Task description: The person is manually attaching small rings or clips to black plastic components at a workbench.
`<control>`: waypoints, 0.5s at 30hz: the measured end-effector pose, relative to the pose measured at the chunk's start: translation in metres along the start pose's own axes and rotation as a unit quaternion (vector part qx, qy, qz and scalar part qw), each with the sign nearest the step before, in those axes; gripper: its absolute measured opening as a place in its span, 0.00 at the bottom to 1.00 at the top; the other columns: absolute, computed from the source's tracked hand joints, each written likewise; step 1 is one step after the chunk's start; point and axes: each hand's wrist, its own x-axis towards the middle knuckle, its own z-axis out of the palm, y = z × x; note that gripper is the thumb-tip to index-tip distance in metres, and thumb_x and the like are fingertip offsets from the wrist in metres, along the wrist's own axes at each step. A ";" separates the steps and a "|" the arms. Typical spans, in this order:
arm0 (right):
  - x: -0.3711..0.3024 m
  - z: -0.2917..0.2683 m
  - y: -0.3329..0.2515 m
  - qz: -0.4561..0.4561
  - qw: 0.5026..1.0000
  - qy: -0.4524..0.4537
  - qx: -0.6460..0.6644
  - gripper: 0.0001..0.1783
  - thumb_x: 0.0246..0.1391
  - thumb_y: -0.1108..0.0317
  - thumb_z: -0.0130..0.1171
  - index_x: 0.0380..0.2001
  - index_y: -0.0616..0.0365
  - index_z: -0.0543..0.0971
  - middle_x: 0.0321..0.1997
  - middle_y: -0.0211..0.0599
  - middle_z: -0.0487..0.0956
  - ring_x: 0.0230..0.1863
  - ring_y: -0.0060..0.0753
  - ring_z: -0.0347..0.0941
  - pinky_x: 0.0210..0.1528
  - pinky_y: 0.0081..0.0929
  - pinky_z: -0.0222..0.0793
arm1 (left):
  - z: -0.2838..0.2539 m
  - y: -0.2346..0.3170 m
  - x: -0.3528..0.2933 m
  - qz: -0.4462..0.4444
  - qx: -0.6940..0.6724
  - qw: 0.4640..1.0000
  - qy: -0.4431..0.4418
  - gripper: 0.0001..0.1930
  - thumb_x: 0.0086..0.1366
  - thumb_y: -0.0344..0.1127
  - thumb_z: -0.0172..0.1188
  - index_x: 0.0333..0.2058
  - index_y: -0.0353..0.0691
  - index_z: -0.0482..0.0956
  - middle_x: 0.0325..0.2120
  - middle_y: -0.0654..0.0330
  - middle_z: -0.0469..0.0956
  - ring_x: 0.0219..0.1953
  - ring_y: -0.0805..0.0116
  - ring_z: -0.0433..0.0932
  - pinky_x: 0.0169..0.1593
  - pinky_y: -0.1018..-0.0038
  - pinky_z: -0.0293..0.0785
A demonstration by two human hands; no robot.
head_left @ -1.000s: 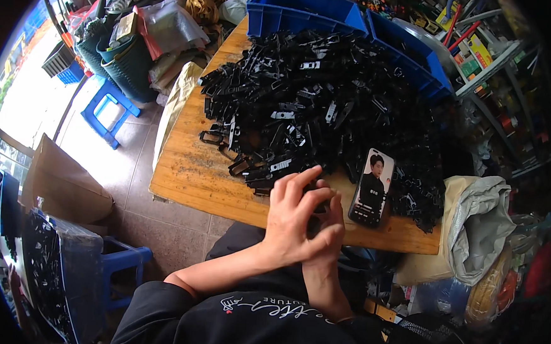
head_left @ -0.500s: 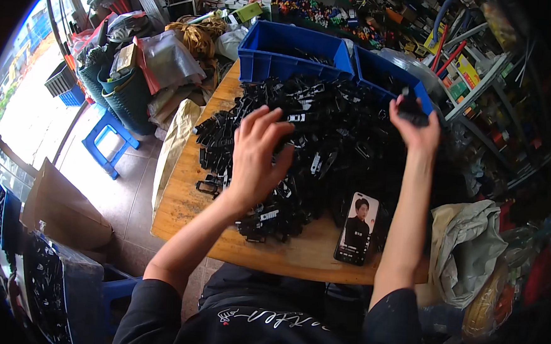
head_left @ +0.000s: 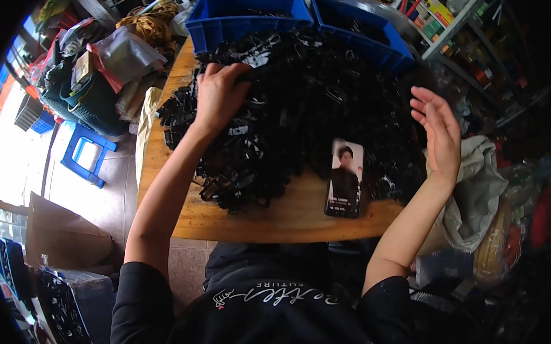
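Blk parts (head_left: 292, 110): heaped mid wood table (head_left: 266, 225), prob. for reach. L hand (head_left: 217, 99): far-left heap, fingers curled, can't tell grip. R hand (head_left: 440, 135): right, fingers extended, empty. Phone (head_left: 345, 179): near, face-up, prob. for viewing.

From where I sit, a phone (head_left: 345, 186) lies face up near the tabletop's (head_left: 266, 227) near edge, right of its middle, its lit screen showing a person in dark clothing. Beyond the left edge I see a small blue stool (head_left: 104, 161) on the tiled floor (head_left: 123, 191), a dark woven basket (head_left: 105, 112) and a clear plastic bag (head_left: 126, 52). A crumpled silvery sack (head_left: 480, 178) sits past the right edge; off the far right corner I make out a metal rack (head_left: 451, 30).
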 end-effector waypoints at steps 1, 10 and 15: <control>-0.026 -0.009 0.005 0.010 0.999 0.009 -0.037 0.18 0.59 0.63 0.47 0.48 0.63 0.70 0.50 0.39 0.73 0.47 0.25 0.69 0.50 0.22 0.62 | -0.006 0.004 -0.003 -0.004 -0.013 0.999 0.031 0.16 0.50 0.32 0.60 0.40 0.45 0.75 0.28 0.60 0.77 0.36 0.61 0.72 0.43 0.67 0.65; -0.169 -0.003 0.077 0.114 0.948 0.177 -0.238 0.06 0.49 0.76 0.57 0.33 0.64 0.77 0.26 0.24 0.75 0.29 0.13 0.66 0.32 0.14 0.63 | -0.058 0.073 -0.079 -0.261 -0.529 0.800 -0.109 0.23 0.53 0.24 0.58 0.50 0.42 0.71 0.24 0.70 0.68 0.27 0.82 0.67 0.31 0.85 0.64; -0.144 0.036 0.080 -0.038 0.872 0.067 -0.483 0.13 0.43 0.75 0.60 0.35 0.62 0.76 0.33 0.42 0.75 0.36 0.45 0.71 0.37 0.32 0.68 | -0.047 0.096 -0.116 -0.339 -0.604 0.707 -0.141 0.16 0.51 0.28 0.65 0.39 0.41 0.71 0.21 0.70 0.70 0.20 0.84 0.66 0.20 0.87 0.61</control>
